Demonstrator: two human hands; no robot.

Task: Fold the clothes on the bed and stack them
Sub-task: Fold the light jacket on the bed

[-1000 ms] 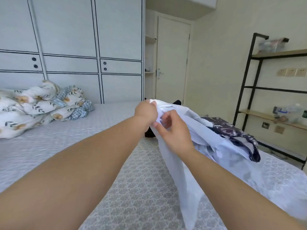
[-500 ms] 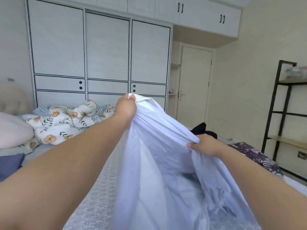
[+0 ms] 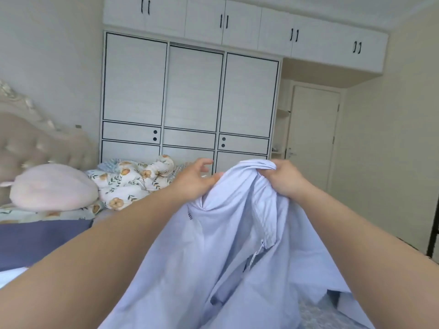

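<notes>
Now held up in front, above the bed (image 3: 316,314): a pale blue shirt (image 3: 228,245), hanging down from both hands and covering the near edge of the bed. Right hand (image 3: 283,179) closed around a bunched fold at the top of the shirt, fingers curled into the cloth. Left hand (image 3: 193,180) just beside it, thumb pressing on the top edge of the shirt, other fingers spread and loose; cannot tell if really gripping. Small tag (image 3: 189,216) with dark writing near the collar, too small to read. Thin white string (image 3: 257,251) hanging at the seam in the middle of the shirt.

At the far left corner of the bed: a pink pillow (image 3: 53,187) against the padded headboard (image 3: 35,141), and a floral quilt (image 3: 129,180) crumpled beside it. Dark blue sheet (image 3: 42,236) along the left edge. Behind, a white wardrobe (image 3: 190,98) with black lines, and a closed door (image 3: 313,136) to its right.
</notes>
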